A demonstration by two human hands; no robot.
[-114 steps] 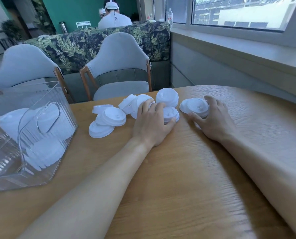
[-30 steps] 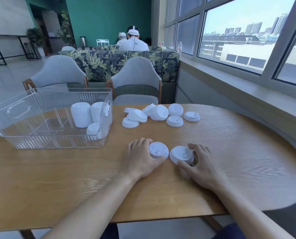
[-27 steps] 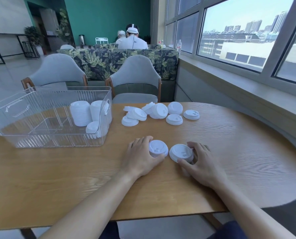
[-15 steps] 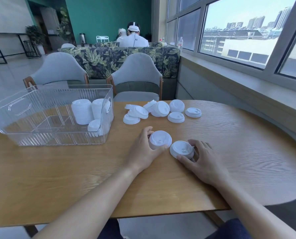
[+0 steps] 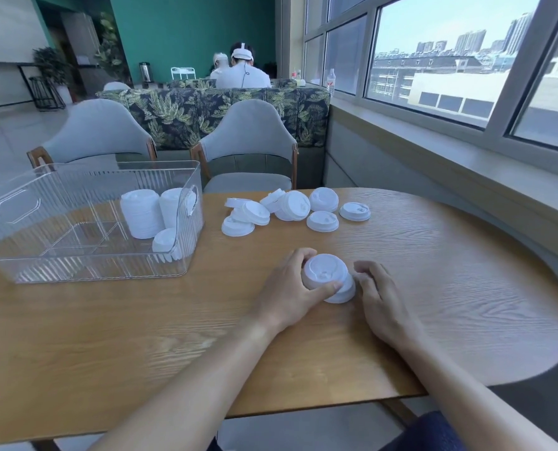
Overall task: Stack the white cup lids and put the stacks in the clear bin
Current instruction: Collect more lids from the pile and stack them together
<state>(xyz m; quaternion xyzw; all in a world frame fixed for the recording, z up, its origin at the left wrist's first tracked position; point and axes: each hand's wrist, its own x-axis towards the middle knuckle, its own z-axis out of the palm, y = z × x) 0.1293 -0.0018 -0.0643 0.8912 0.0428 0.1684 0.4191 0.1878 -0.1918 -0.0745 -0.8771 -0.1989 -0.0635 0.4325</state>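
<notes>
My left hand (image 5: 287,294) grips a white cup lid (image 5: 324,274) and holds it tilted on top of a second lid (image 5: 344,293) that lies on the table. My right hand (image 5: 380,299) steadies that lower lid from the right with curled fingers. Several loose white lids (image 5: 292,209) lie scattered at the far middle of the table. The clear bin (image 5: 27,252) stands at the left and holds two upright lid stacks (image 5: 141,213) plus a shorter one lying on its side (image 5: 165,244).
The wooden table (image 5: 141,320) has a rounded right end near the window sill (image 5: 466,157). Two grey chairs (image 5: 248,148) stand behind it. People sit beyond a leaf-patterned sofa back (image 5: 206,115).
My left hand has lifted its lid and brought it right, onto the lid under my right hand. Both hands drew the lids back from the pile earlier.
</notes>
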